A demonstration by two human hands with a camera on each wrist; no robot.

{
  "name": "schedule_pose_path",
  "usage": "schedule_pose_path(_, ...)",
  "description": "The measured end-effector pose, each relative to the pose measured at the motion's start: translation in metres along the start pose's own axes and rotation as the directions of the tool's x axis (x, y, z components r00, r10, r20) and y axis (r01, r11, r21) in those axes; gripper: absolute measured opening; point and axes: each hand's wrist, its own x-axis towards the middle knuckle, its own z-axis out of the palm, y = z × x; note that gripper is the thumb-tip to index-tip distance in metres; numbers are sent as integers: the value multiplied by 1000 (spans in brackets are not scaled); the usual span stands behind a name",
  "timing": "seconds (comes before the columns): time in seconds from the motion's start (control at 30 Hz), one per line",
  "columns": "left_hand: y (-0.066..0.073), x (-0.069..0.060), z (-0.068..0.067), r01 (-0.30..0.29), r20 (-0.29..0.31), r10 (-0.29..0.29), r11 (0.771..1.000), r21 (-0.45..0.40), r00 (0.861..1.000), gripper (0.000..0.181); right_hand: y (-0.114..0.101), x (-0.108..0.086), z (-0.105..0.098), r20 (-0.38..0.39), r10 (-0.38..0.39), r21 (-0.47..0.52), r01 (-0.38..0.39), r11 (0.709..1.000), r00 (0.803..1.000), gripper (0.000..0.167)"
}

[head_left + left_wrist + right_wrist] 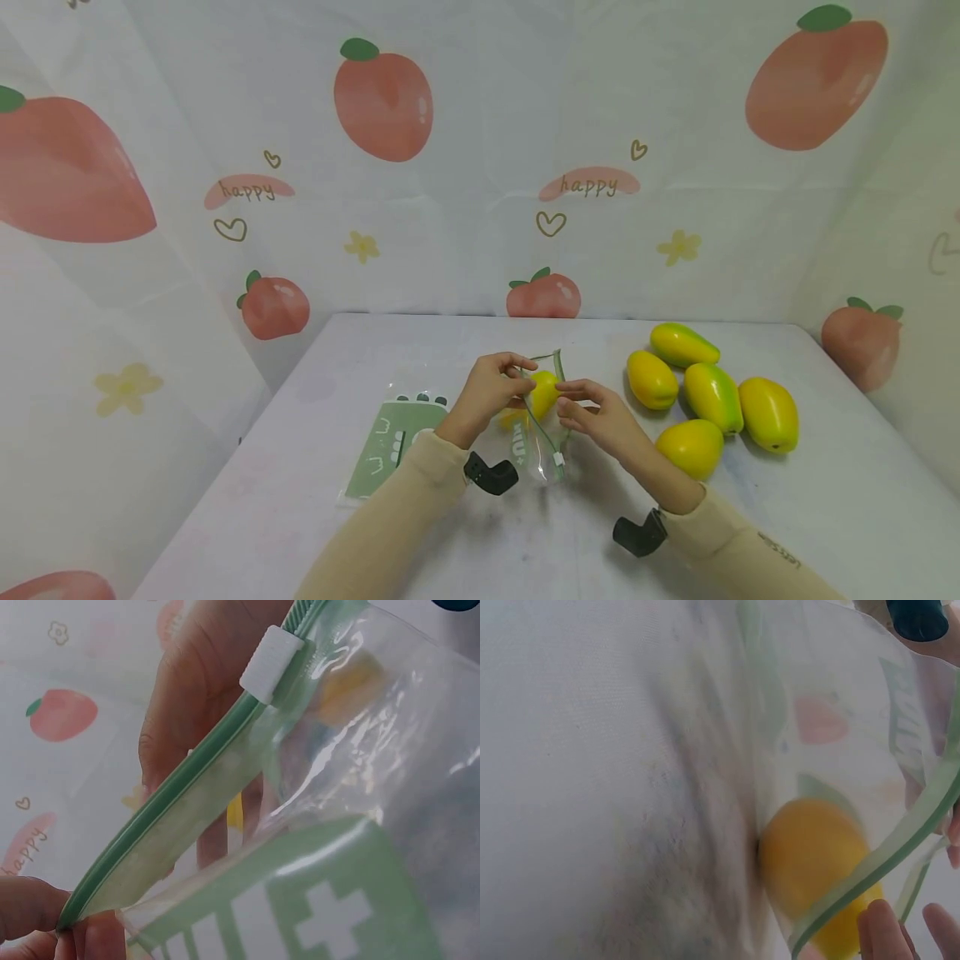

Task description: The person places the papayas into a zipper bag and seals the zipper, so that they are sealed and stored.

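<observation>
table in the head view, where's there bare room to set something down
Bare table: behind the flat green bag to the far edge; left of the left sleeve; and front right, between the right sleeve and the five loose fruits. Crowded: the middle, taken by the hands and zip bag, and right rear, where those fruits cluster.

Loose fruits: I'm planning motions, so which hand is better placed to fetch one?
Likely the right hand: the loose fruits lie nearest it; the left hand, farther off, pinches the bag's green edge.
</observation>
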Motion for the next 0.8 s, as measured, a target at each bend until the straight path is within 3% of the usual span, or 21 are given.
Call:
schedule_pose_path(0.2, 0, 0, 0, 5, -10, -5, 1000, 4, 1000, 24, -4, -3, -5, -12, -5, -30, 5, 1000, 1000, 39)
schedule_pose_path(0.43, -1, 1, 0, 15, -4, -15, 1000, 1, 1000, 22, -9, -12, -17, -22, -19, -51, 18, 999, 1000, 52)
schedule_pose_path(0.6, 0, 0, 0, 29, -1, -29, 1000, -1, 1000, 22, -16, -19, -31, -6, -82, -32, 82, 996, 997, 45)
schedule_pose_path(0.8, 1, 0, 0, 35, 4, -35, 999, -10, 999, 24, -24, -28, -52, -41, -133, -44, 131, 990, 990, 45)
